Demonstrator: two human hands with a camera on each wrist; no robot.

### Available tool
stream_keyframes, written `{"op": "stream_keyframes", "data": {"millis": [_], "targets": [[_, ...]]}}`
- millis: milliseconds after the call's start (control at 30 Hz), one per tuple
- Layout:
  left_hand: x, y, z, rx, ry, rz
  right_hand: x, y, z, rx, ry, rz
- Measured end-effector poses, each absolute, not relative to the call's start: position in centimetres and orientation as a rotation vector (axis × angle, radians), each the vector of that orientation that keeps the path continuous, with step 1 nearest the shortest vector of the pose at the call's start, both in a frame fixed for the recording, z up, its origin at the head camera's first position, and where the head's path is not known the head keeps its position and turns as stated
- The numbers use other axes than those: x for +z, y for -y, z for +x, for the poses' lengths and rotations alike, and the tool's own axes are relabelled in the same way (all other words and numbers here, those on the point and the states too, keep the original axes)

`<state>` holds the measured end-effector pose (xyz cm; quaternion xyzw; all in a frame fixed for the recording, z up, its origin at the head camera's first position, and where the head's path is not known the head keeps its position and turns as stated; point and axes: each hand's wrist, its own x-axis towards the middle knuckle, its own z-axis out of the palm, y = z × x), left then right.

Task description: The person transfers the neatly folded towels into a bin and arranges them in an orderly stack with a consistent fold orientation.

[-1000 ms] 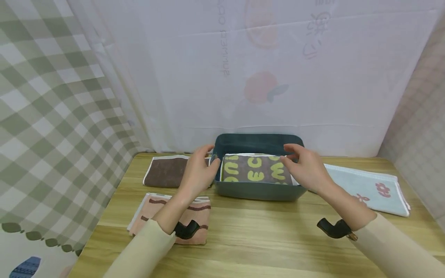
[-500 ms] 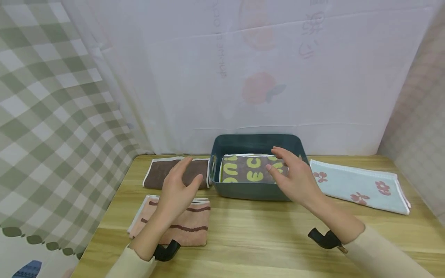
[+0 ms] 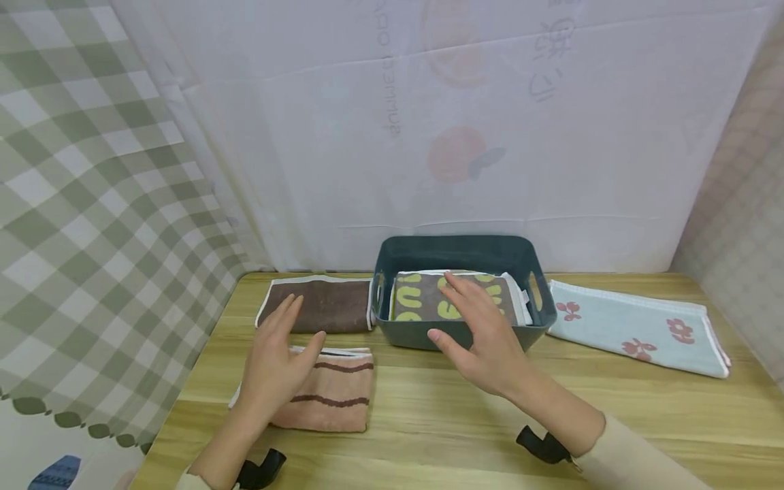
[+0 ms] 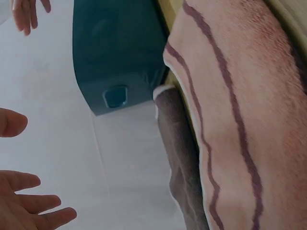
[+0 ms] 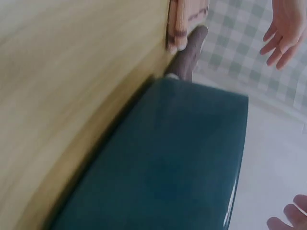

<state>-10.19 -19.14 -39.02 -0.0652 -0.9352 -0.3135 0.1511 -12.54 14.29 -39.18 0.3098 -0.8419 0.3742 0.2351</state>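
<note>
My left hand [image 3: 272, 371] hovers over the pink folded towel [image 3: 339, 395] with dark wavy stripes, fingers extended and holding nothing. Just beyond it lies a brown folded towel [image 3: 324, 306] with white edging. My right hand [image 3: 484, 340], also with nothing in its grasp, is held in front of the dark teal bin [image 3: 398, 333], its fingers overlapping the bin's front rim in the head view. Inside the bin rests a grey-brown folded towel [image 3: 410, 299] with yellow-green letters, partly covered by the right hand. The left wrist view shows the bin's handle hole [image 4: 115, 96].
To the right of the bin lies a pale blue folded towel [image 3: 643, 330] with pink flowers. All stand on a wooden table [image 3: 441, 435]. A white curtain [image 3: 318, 150] hangs behind the bin, and green checked cloth [image 3: 92, 190] borders the left side.
Both hands have drawn back from the bin toward the body, the left one also moving left until over the pink towel. The right hand has shifted left and nearer. The lettered towel stays in the bin.
</note>
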Motion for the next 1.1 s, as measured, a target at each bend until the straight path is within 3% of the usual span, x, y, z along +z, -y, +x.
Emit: {"op": "stream_keyframes", "data": {"millis": [567, 867, 1100], "targets": [[-39.6, 23.8, -9.6, -0.737, 2.833, -0.022, -40.7, -9.3, -10.5, 1.044, 2.336, 1.159], [-40.3, 24.9, -9.7, -0.616, 3.032, 0.103, -41.6, -6.9, -8.4, 1.103, 2.722, 1.128], [-40.7, 26.0, -10.1, -0.582, 3.2, 0.187, -42.5, -5.5, -8.9, 1.105, 2.955, 0.976]]}}
